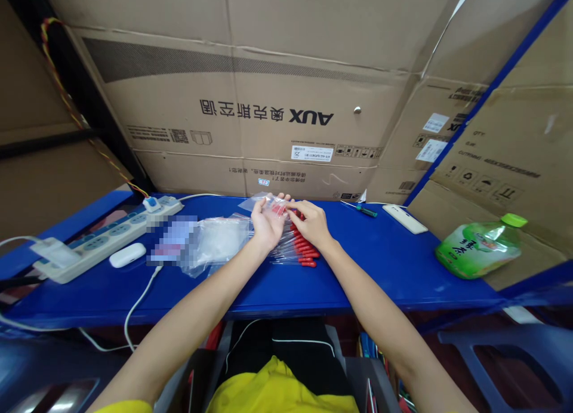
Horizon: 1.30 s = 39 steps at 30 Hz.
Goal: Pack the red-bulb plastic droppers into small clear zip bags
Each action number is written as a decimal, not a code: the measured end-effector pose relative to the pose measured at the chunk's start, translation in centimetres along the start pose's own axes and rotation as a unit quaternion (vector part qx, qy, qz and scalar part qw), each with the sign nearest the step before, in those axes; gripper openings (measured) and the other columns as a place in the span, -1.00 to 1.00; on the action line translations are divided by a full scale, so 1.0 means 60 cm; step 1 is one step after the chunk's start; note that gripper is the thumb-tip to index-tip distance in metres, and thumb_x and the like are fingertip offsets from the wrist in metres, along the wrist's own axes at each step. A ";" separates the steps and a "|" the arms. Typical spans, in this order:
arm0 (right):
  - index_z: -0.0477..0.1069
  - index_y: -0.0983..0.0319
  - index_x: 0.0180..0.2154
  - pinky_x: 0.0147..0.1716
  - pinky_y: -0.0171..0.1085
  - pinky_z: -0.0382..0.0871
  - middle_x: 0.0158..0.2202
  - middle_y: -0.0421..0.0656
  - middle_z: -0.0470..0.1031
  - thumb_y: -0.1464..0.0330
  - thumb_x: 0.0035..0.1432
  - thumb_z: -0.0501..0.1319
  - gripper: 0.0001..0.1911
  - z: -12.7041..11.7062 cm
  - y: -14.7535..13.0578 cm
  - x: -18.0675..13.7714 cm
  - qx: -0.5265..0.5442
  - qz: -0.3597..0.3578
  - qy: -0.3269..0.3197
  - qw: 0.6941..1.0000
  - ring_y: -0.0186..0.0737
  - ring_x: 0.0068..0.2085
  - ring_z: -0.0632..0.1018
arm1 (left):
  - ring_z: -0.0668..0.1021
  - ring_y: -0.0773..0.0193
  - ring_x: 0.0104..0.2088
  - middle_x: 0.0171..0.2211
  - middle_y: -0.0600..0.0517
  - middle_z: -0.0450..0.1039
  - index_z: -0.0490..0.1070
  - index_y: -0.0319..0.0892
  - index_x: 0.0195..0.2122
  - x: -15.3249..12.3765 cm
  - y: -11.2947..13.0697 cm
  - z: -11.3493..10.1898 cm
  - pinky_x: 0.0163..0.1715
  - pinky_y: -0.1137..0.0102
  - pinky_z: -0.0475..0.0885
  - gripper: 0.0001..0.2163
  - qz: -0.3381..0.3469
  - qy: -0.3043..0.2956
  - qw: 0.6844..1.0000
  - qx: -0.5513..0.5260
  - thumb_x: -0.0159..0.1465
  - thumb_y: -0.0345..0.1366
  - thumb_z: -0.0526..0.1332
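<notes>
My left hand (267,227) is turned palm up, its fingers curled around a small clear plastic bag (251,203). Something red shows through the bag near the fingertips. At the right side of the bag, my right hand (312,223) has thumb and fingers pinched together; whatever lies in the pinch is too small to name. Below both hands lies a row of thin clear pieces with red ends (307,250), partly covered by my hands. Just left of my left hand rests a pile of clear plastic bags (222,240).
On the blue table (380,276) are a white power strip (129,228), a white case (128,255) and a blurred-out item. To the right lie a green screwdriver (366,211), a white phone-like slab (405,218) and a green bottle (478,249). Cardboard (268,73) walls the back.
</notes>
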State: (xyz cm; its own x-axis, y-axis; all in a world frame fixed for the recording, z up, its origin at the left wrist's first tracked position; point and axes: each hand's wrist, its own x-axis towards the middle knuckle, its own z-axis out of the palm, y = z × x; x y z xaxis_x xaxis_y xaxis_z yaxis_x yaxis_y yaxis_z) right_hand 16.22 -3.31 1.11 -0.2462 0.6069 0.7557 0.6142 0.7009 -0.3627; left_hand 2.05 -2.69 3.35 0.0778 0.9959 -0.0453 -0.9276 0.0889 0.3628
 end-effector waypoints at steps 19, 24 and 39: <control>0.67 0.15 -0.26 -0.46 -0.36 0.13 -0.54 -0.34 0.51 0.14 0.13 0.48 -0.77 -0.070 0.046 0.004 0.022 0.118 -0.240 0.963 -0.38 -0.51 0.42 | 0.65 0.10 0.01 -0.17 -0.08 0.56 0.33 -0.12 -0.30 0.043 0.039 -0.024 0.14 0.07 0.54 -0.95 0.060 0.056 0.996 -0.035 0.32 -0.33 0.12; 0.67 0.14 -0.33 -0.43 -0.35 0.11 -0.51 -0.32 0.53 0.25 0.18 0.45 -0.89 -0.056 0.050 0.002 -0.012 0.071 -0.230 0.971 -0.39 -0.49 0.42 | 0.65 0.10 0.00 -0.18 -0.08 0.56 0.32 -0.12 -0.30 0.043 0.038 -0.024 0.14 0.07 0.53 -0.94 0.062 0.055 0.996 -0.030 0.33 -0.33 0.11; 0.54 0.18 -0.33 -0.41 -0.30 0.32 -0.48 -0.24 0.51 0.27 0.28 0.28 -0.84 -0.061 0.032 0.008 0.026 0.046 0.002 0.999 -0.30 -0.49 0.45 | 0.66 0.09 0.02 -0.17 -0.08 0.57 0.33 -0.12 -0.29 0.045 0.043 -0.022 0.11 0.10 0.55 -0.93 0.067 0.063 0.995 -0.038 0.34 -0.30 0.11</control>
State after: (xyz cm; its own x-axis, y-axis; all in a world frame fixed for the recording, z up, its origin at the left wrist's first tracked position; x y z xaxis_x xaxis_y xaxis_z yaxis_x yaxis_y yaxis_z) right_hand 20.01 -3.03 2.77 -0.1871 0.6683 0.7200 0.5947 0.6604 -0.4584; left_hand -0.61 0.24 2.95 -0.0906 0.9887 -0.1193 -0.9520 -0.0508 0.3018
